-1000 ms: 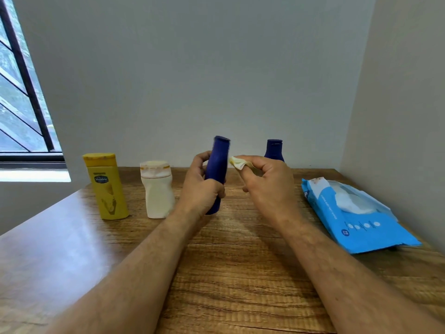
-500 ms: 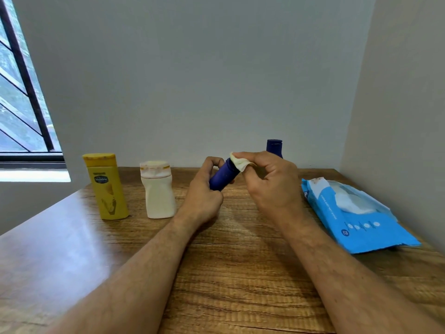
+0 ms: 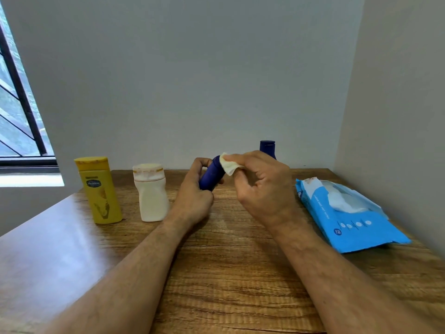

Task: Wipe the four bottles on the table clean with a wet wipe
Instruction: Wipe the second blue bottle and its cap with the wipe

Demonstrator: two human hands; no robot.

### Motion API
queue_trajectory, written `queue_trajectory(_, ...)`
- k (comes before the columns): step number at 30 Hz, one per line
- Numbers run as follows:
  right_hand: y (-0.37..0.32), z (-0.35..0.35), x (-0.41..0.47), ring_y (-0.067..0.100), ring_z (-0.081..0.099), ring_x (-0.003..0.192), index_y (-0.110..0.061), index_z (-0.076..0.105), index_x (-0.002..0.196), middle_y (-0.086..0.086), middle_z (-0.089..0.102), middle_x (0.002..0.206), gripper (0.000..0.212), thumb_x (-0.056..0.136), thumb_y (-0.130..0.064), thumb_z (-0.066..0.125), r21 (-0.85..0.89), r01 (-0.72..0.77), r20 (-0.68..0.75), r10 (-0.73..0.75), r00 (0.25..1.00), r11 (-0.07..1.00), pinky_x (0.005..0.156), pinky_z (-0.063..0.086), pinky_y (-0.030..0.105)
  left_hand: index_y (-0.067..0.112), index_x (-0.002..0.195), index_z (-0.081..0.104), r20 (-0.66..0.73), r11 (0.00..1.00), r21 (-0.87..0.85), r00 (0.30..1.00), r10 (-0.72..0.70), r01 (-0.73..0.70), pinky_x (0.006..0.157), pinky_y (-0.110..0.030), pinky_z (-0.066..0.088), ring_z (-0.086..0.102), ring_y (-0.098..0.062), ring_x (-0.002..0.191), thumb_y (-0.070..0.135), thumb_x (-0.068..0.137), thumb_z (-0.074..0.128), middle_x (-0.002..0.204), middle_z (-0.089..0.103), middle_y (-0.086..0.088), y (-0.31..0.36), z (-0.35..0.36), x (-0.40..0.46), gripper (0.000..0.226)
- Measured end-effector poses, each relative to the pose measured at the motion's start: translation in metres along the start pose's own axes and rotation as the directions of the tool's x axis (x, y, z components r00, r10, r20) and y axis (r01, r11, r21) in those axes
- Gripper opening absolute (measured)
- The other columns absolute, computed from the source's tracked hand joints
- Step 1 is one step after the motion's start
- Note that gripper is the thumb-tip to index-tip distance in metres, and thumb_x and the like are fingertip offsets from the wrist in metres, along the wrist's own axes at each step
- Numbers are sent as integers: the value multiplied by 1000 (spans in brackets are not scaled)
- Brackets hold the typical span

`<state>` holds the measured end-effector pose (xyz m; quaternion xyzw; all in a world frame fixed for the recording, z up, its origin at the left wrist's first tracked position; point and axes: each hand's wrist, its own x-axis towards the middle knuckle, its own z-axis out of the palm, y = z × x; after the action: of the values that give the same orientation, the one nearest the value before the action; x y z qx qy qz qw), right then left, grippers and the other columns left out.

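My left hand (image 3: 195,191) grips a dark blue bottle (image 3: 212,175) by its lower part, tilted so its top leans right and away from me. My right hand (image 3: 262,186) pinches a crumpled white wet wipe (image 3: 228,165) against the bottle's upper end. A yellow bottle (image 3: 100,190) and a white bottle (image 3: 151,192) stand upright at the left on the wooden table (image 3: 228,273). A second dark blue bottle (image 3: 267,148) stands behind my right hand, mostly hidden.
A blue pack of wet wipes (image 3: 346,213) lies open at the right, close to the side wall, with a wipe sticking out. A window (image 3: 16,121) is at the far left. The back wall runs just behind the bottles.
The dark blue bottle went from upright to tilted toward the right. My right hand brought the wipe onto its top end and has shifted slightly along it.
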<state>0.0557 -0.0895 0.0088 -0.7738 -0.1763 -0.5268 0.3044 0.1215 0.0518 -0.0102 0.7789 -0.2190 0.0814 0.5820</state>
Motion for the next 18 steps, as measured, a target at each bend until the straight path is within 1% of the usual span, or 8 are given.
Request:
queue_trajectory(2,1,0,1,3,61,94,-15,72,115,-6,69,106,27,89,-14,66,-50,1,-11,-2,1000,999,82,49,11,40,116,49,2,1000,-2,1000,10,-10,90,-49,58,62,-20,102,-24,72,53,105,64,5,1,1,0,77)
queue_trajectory(4,3,0,0,5,58,97,-17,71,118,-6,66,108,31,88,-14,66,-101,19,43,-15,999,995,85,49,15,37,117,49,-5,1000,8,1000,22,-22,91,-49,58,62,-20,101,-25,73,53,105,62,6,1,1,-1,75)
queue_trajectory(6,6,1,-1,6,55,99,-18,69,122,-5,63,109,34,88,-13,67,-133,48,93,-36,995,990,86,49,17,34,117,49,-11,999,26,999,39,-38,91,-51,57,61,-23,101,-24,74,52,106,61,4,1,0,-1,72)
queue_trajectory(8,7,1,-2,6,55,97,-19,68,124,-5,62,109,36,89,-12,68,-122,65,124,-50,991,990,84,49,17,33,117,49,-8,997,61,999,50,-50,91,-52,57,62,-25,101,-23,74,51,108,60,-1,1,-2,0,70)
queue_trajectory(11,10,-3,-1,9,57,91,-18,69,123,-4,63,105,32,91,-13,67,-106,120,135,-106,985,987,77,50,18,32,119,49,9,994,95,999,50,-50,91,-48,57,62,-22,99,-21,75,51,108,60,-2,2,-4,0,69)
queue_trajectory(14,9,-4,-1,12,59,91,-16,72,117,-1,67,101,28,90,-13,68,-130,185,91,-174,980,974,77,51,22,30,116,52,22,997,61,999,42,-44,90,-49,58,64,-22,97,-22,75,50,106,63,-3,3,-3,-1,67)
queue_trajectory(16,6,-1,0,11,61,91,-14,74,112,0,69,100,26,87,-9,69,-110,154,12,-154,988,982,79,53,22,28,117,52,26,1000,19,999,25,-25,89,-45,58,64,-22,101,-23,75,50,103,64,0,3,-1,-1,66)
queue_trajectory(18,5,1,3,11,63,94,-12,74,112,1,70,103,26,87,-7,66,-70,82,-79,-88,993,994,82,54,23,27,119,50,33,1000,9,999,18,-18,88,-40,55,62,-21,103,-23,75,50,102,65,0,4,1,-1,67)
